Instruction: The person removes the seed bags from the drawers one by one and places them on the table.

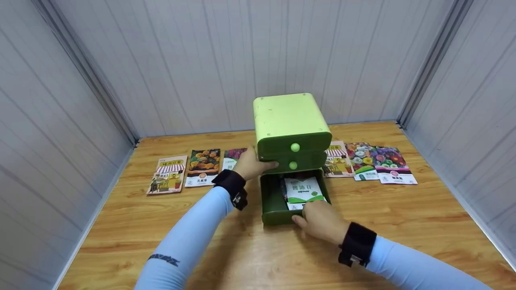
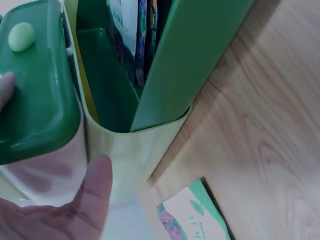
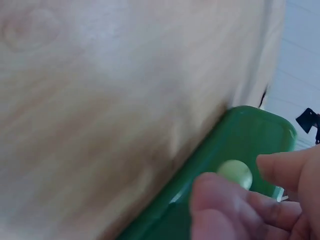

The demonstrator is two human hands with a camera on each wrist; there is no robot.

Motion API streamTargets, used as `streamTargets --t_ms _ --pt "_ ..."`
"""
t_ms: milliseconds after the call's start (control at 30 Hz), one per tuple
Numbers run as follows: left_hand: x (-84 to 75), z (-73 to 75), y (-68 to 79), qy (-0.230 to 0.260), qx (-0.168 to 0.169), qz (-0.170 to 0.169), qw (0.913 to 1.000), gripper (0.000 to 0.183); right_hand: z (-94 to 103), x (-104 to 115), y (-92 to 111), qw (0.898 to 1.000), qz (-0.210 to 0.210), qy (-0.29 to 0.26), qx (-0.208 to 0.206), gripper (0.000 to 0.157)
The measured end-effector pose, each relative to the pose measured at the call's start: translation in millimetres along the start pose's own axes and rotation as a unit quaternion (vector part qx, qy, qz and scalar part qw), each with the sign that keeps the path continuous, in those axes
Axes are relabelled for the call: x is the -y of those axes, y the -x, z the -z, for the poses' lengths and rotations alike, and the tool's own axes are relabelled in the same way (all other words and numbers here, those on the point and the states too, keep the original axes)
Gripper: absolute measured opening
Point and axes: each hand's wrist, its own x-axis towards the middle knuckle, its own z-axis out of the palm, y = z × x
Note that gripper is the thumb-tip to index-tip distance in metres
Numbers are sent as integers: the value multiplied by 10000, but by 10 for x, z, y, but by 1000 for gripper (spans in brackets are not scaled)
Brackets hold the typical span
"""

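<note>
A small green cabinet [image 1: 288, 114] of stacked drawers stands on the table, its bottom drawer [image 1: 272, 201] pulled out. In that drawer lie seed packets [image 1: 302, 189], the top one white and green. My left hand [image 1: 250, 164] rests against the cabinet's left side, its thumb laid over the front of the middle drawer. In the left wrist view, one finger [image 2: 97, 182] lies straight along the side. My right hand [image 1: 322, 221] is at the front of the bottom drawer. In the right wrist view its curled fingers and thumb are about the pale green knob [image 3: 235, 173].
Left of the cabinet lie a pink shop-print packet [image 1: 168, 175], an orange-flower packet [image 1: 203, 167] and a partly hidden packet [image 1: 229, 159]. To the right are another shop-print packet [image 1: 338, 159] and two flower packets [image 1: 360, 159]. Panel walls [image 1: 225, 68] enclose the table [image 1: 258, 262].
</note>
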Motion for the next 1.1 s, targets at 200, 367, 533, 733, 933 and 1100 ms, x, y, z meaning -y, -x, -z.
streamTargets --t_ms 200,367,533,733,933,1100 --pt "-99 75 123 -840 409 905 9915 53 202 -13 -77 9975 51 -468 -523 47" --pt "-185 114 225 -1038 830 1203 9838 55 383 -51 -165 9930 108 -782 -875 30" --pt "-284 135 329 -577 1183 1266 9832 44 533 -76 -281 9918 -72 -956 -845 21" --pt "-358 36 315 -427 1833 1439 9715 36 672 -115 -442 9905 -416 -1242 -422 26" --pt "-353 -153 312 -265 2121 1196 9695 41 671 -176 -558 9911 -520 -1219 77 30" --pt "-304 -337 291 -229 1897 724 9789 27 577 -232 -662 9934 -662 -734 585 49"
